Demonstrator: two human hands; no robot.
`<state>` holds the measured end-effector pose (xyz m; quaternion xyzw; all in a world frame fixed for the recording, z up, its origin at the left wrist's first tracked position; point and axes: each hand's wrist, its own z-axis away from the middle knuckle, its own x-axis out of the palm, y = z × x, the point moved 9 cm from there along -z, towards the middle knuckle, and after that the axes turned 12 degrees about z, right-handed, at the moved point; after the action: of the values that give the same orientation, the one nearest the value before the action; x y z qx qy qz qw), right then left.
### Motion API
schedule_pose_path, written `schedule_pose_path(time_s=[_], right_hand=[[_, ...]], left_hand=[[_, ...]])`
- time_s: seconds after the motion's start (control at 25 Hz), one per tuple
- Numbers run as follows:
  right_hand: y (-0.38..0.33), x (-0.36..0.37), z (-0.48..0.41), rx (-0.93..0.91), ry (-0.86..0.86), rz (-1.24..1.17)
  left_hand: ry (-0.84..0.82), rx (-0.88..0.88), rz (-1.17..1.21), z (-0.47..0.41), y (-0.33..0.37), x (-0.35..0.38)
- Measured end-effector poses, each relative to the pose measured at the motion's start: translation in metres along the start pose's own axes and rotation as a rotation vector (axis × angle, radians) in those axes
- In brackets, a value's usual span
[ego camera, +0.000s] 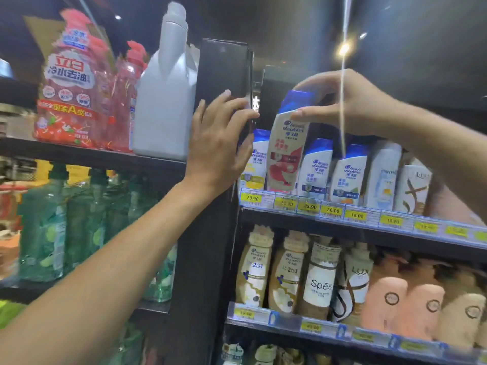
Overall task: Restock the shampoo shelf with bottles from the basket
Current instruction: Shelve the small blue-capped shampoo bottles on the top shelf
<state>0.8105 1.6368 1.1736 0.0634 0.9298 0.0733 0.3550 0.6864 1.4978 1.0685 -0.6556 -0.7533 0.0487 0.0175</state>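
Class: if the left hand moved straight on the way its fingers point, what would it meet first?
The black shelf upright. The left hand seems to touch it with its fingertips, though depth is unclear.

Cream shampoo bottle (286,154): blue cap, red-pink print on the front, label facing out. It is tilted, cap leaning right, base low at the front of the shampoo shelf (290,219). Price strip hides the base, so can't tell if it rests on the shelf. Right hand (350,101) grips the cap from above, thumb across the neck. Bottle sits in the front row between one white blue-capped bottle (257,159) on its left and two similar bottles (315,167) on its right, close against them. Two pale bottles (384,175) stand further right. Shelf is dark and full along the front.
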Motion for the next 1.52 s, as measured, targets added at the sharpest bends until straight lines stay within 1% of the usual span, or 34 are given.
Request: schedule_pose_path(time_s=[0.08, 0.12, 0.28, 0.4, 0.52, 0.72, 0.8, 0.88, 0.96, 1.08, 1.16, 1.28, 1.4, 1.52], right_hand=[[0.011, 0.007, -0.003, 0.011, -0.003, 0.043], [0.015, 0.012, -0.003, 0.015, -0.002, 0.058], [0.022, 0.033, -0.005, 0.031, 0.002, 0.143], [0.035, 0.035, -0.006, 0.096, 0.012, 0.129], [0.042, 0.04, -0.007, 0.112, -0.01, 0.148], [0.058, 0.067, -0.012, 0.136, -0.072, 0.291], [0.063, 0.078, -0.012, 0.151, -0.098, 0.275], [0.067, 0.085, -0.01, 0.169, -0.118, 0.244], [0.067, 0.085, -0.008, 0.155, -0.125, 0.294], [0.058, 0.08, -0.006, 0.066, -0.088, 0.566], [0.051, 0.081, -0.002, 0.023, -0.072, 0.676], [0.044, 0.09, 0.009, -0.02, -0.07, 0.772], [0.04, 0.098, 0.019, -0.021, -0.059, 0.835], [0.039, 0.104, 0.023, -0.032, -0.035, 0.86]], left_hand=[[-0.092, 0.029, -0.129, 0.007, -0.004, 0.011], [-0.106, 0.045, -0.158, 0.009, -0.006, 0.013], [-0.1, 0.07, -0.201, 0.01, -0.009, 0.014], [-0.095, 0.091, -0.213, 0.011, -0.011, 0.016], [-0.103, 0.119, -0.232, 0.012, -0.012, 0.017], [-0.139, 0.16, -0.254, 0.014, -0.011, 0.022], [-0.175, 0.159, -0.3, 0.013, -0.01, 0.023], [-0.248, 0.17, -0.381, 0.011, -0.006, 0.026], [-0.366, 0.238, -0.538, 0.007, 0.002, 0.036], [-0.563, 0.335, -0.765, -0.005, 0.009, 0.056], [-0.648, 0.341, -0.863, -0.016, 0.01, 0.067], [-0.768, 0.274, -0.943, -0.029, 0.011, 0.079], [-0.877, 0.222, -0.982, -0.03, 0.014, 0.088], [-0.894, 0.193, -0.945, -0.029, 0.016, 0.089]])
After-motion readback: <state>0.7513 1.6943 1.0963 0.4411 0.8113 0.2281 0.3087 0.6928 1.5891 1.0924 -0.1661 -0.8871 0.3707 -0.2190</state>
